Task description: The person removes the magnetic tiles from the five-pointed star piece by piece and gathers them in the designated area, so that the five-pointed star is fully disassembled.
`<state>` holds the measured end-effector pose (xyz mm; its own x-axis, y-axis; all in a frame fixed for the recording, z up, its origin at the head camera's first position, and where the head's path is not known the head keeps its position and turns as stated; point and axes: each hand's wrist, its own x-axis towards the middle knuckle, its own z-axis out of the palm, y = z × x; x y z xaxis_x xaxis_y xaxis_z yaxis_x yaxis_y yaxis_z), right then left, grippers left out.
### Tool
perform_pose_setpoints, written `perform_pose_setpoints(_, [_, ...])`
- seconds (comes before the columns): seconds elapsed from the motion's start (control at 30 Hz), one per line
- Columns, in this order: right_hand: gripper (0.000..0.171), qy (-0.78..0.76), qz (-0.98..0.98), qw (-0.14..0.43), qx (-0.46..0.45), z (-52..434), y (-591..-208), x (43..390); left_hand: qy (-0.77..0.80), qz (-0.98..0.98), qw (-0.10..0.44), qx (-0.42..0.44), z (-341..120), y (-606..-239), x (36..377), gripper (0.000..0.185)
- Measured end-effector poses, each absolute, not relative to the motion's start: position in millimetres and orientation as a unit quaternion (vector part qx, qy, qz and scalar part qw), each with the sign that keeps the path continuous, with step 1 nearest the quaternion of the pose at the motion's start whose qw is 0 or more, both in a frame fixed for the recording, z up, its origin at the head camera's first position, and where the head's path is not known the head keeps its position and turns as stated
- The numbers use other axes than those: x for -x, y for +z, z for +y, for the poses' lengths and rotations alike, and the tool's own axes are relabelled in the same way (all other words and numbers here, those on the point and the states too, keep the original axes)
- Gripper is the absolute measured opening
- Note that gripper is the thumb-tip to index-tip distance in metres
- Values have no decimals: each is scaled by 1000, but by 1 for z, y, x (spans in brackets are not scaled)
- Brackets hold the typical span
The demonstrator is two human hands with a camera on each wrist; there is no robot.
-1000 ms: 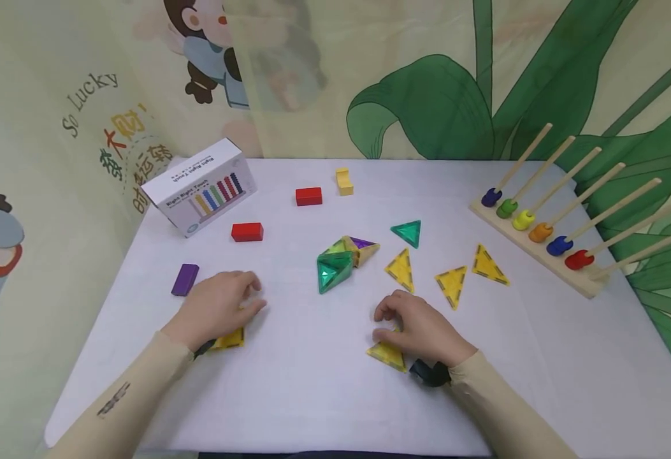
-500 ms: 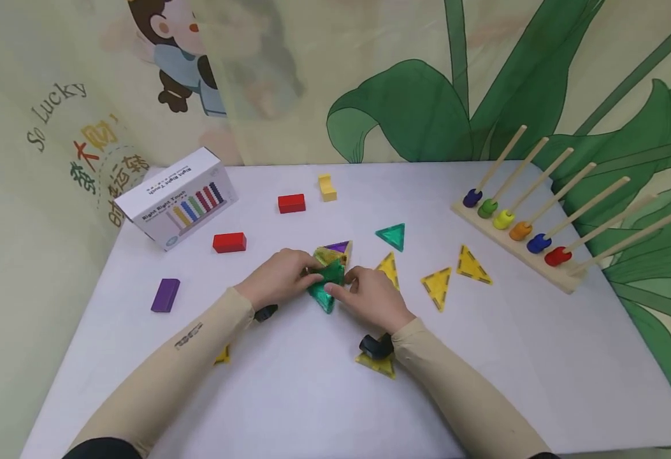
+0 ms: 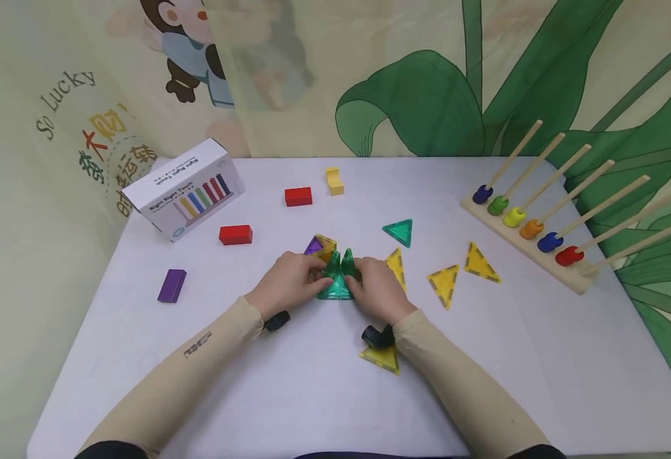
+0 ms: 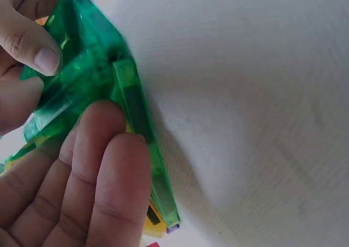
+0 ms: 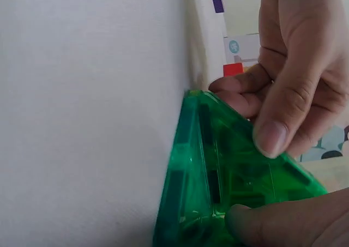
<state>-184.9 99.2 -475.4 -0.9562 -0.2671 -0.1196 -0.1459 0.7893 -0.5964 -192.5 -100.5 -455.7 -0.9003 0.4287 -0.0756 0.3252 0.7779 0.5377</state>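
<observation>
Near the table's middle stands a cluster of translucent green triangular magnetic tiles [image 3: 336, 288], one low at the front and two pieces tilted up behind it. My left hand [image 3: 286, 284] pinches the cluster's left side between thumb and fingers. On the right side, my right hand [image 3: 378, 287] grips it, its thumb [image 5: 283, 220] pressing a green face in the right wrist view. Close behind my left fingers, purple and yellow tiles [image 3: 320, 245] are joined together. A green edge [image 4: 144, 138] lies along the white tabletop in the left wrist view.
Loose yellow triangular tiles [image 3: 443, 285] and a green one [image 3: 399, 232] lie to the right. Another yellow tile [image 3: 382, 360] is under my right wrist. Red blocks [image 3: 235, 235], a purple block [image 3: 172, 285] and a box [image 3: 183, 191] stand left; a peg rack [image 3: 533, 239] stands right.
Both hands have come together from separate spots onto the green tiles. The green tiles are now folded upward, and the purple and yellow part has turned to the left.
</observation>
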Motion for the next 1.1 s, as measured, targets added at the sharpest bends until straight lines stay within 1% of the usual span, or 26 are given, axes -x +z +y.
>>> perform_pose_setpoints(0.1, [20,-327,932,113,107,102,-478,190,257,942,91,-198,-102,-455,192,35])
perform_pose_setpoints(0.17, [18,-339,927,124,103,103,-479,195,250,945,86,-192,-104,-454,192,34])
perform_pose_setpoints(0.27, [19,-353,923,129,86,104,-479,201,241,949,90,-184,-106,-452,191,34])
perform_pose_setpoints(0.47, [22,-395,908,141,22,109,-477,214,228,953,98,-174,-108,-448,187,34])
perform_pose_setpoints(0.57, [31,-371,919,131,22,106,-475,224,235,952,91,-176,-108,-448,185,33])
perform_pose_setpoints(0.63, [41,-338,934,116,23,103,-475,231,245,949,87,-180,-109,-449,184,32])
perform_pose_setpoints(0.77, [63,-312,945,97,-2,98,-473,237,262,941,96,-193,-110,-452,182,32])
perform_pose_setpoints(0.83, [70,-309,947,87,-12,96,-470,235,267,938,101,-196,-112,-452,182,30])
perform_pose_setpoints(0.93, [63,-307,949,77,8,94,-465,227,275,936,104,-196,-116,-453,183,29])
perform_pose_setpoints(1.03, [50,-326,937,111,59,91,-461,216,280,934,103,-197,-119,-453,185,29])
perform_pose_setpoints(1.1, [47,-340,925,141,98,89,-462,209,281,933,103,-201,-119,-453,185,28])
